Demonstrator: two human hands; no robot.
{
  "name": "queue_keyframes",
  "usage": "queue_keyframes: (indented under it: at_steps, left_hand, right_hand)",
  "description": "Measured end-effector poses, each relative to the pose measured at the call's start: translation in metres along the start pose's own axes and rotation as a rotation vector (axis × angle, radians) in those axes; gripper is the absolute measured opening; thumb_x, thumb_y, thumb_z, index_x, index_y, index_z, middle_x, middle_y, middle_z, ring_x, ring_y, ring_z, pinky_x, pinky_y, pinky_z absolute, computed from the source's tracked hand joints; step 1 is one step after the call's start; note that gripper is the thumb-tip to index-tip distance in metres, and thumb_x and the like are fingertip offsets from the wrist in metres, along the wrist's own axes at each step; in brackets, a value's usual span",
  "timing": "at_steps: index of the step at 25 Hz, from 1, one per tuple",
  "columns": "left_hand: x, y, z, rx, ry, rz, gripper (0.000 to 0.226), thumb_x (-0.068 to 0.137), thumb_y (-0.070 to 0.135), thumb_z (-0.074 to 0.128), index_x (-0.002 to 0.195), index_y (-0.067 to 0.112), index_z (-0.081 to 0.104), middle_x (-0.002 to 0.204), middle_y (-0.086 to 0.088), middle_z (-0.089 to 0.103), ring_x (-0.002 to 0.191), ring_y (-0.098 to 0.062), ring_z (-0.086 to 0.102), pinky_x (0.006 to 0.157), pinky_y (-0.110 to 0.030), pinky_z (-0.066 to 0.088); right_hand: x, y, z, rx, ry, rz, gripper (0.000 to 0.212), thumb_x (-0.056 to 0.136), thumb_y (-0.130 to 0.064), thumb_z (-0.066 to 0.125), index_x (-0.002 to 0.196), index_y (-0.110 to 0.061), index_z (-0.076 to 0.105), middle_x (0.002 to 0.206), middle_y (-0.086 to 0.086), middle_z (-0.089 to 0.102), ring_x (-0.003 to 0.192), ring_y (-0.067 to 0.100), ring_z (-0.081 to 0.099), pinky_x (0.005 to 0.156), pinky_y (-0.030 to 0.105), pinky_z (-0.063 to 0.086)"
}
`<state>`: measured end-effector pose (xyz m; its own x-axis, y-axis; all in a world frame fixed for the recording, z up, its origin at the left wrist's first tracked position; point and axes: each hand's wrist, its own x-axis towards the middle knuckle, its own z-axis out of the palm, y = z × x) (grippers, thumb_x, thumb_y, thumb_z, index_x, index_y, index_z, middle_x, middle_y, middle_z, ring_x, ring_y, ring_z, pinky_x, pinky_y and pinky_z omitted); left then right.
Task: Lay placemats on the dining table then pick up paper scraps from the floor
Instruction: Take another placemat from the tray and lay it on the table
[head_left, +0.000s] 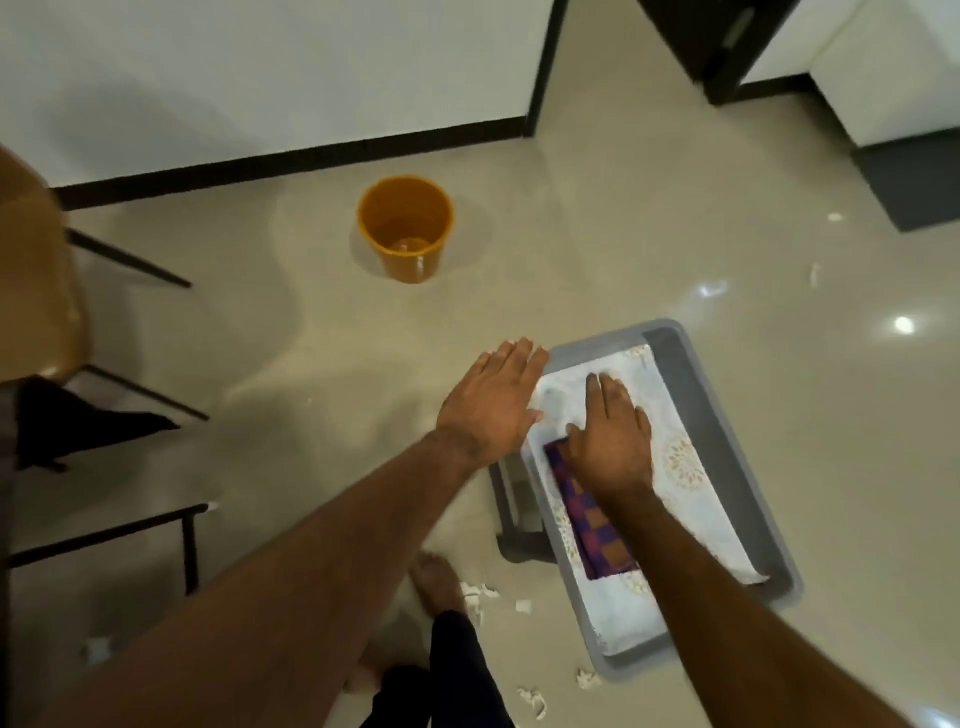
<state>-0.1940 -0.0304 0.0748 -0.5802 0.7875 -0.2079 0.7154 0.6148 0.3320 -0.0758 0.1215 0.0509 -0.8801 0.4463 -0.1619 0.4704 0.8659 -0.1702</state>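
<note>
Placemats (681, 460), folded pale floral cloth

Both the left hand (491, 402) and the right hand (615, 441) are bare, and the fingers (511, 361) of the left end in short pale nails. The left forearm (311, 561) and the right forearm (727, 613) are uncovered all the way to the lower edge of the view. A darker patch sits at the left wrist (457, 441), too blurred to make out. Below, a bare foot (434, 587) shows beneath a black trouser leg (457, 670) whose hem ends near the ankle
</note>
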Motion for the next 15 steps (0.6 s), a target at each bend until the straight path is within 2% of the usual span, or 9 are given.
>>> queue_keyframes:
  at_steps: [2,5,7,8,11,15]
  left_hand:
    - [0.019,0.02,0.04,0.036,-0.065,0.15,0.077,0.103,0.038,0.053,0.164,0.017,0.011,0.172,-0.01,0.009,0.157,-0.03,0.012,0.127,-0.042,0.007]
    - [0.04,0.043,0.085,0.137,-0.245,0.339,0.061,0.107,0.027,0.046,0.163,0.019,0.021,0.171,-0.009,0.012,0.156,-0.03,0.015,0.126,-0.04,0.01]
    - [0.049,0.053,0.105,0.227,-0.352,0.44,0.053,0.105,0.019,0.048,0.157,0.02,0.037,0.168,-0.011,0.023,0.152,-0.033,0.026,0.124,-0.042,0.022]
    - [0.052,0.058,0.116,0.267,-0.388,0.471,0.049,0.103,0.018,0.049,0.152,0.02,0.045,0.165,-0.012,0.031,0.148,-0.033,0.033,0.121,-0.043,0.03]
    - [0.058,0.065,0.133,0.345,-0.44,0.507,0.036,0.101,0.022,0.054,0.136,0.022,0.06,0.142,-0.009,0.056,0.128,-0.031,0.054,0.104,-0.044,0.048]
    - [0.065,0.068,0.145,0.375,-0.438,0.5,0.021,0.098,0.023,0.057,0.116,0.021,0.067,0.115,-0.004,0.066,0.103,-0.026,0.065,0.086,-0.043,0.056]
  right_hand:
    - [-0.022,0.027,0.021,0.067,-0.038,0.074,0.067,0.094,-0.047,0.046,0.15,-0.014,0.028,0.153,0.012,0.037,0.139,0.033,0.039,0.114,0.05,0.032]
    - [-0.053,0.055,0.052,0.143,-0.038,0.15,0.055,0.092,-0.04,0.054,0.139,-0.016,0.037,0.136,0.008,0.051,0.118,0.028,0.053,0.095,0.044,0.05]
    - [-0.072,0.065,0.076,0.144,-0.099,0.206,0.062,0.086,-0.04,0.063,0.137,-0.016,0.037,0.126,0.008,0.055,0.106,0.029,0.057,0.08,0.041,0.053]
    - [-0.081,0.069,0.089,0.147,-0.158,0.24,0.069,0.085,-0.043,0.065,0.14,-0.016,0.034,0.125,0.007,0.053,0.104,0.028,0.056,0.078,0.041,0.054]
    - [-0.098,0.071,0.113,0.174,-0.261,0.301,0.076,0.085,-0.05,0.064,0.146,-0.02,0.029,0.126,0.003,0.05,0.107,0.022,0.053,0.083,0.039,0.055]
    - [-0.104,0.066,0.127,0.189,-0.23,0.353,0.071,0.087,-0.042,0.063,0.146,-0.023,0.03,0.123,0.0,0.053,0.105,0.02,0.053,0.086,0.035,0.055]
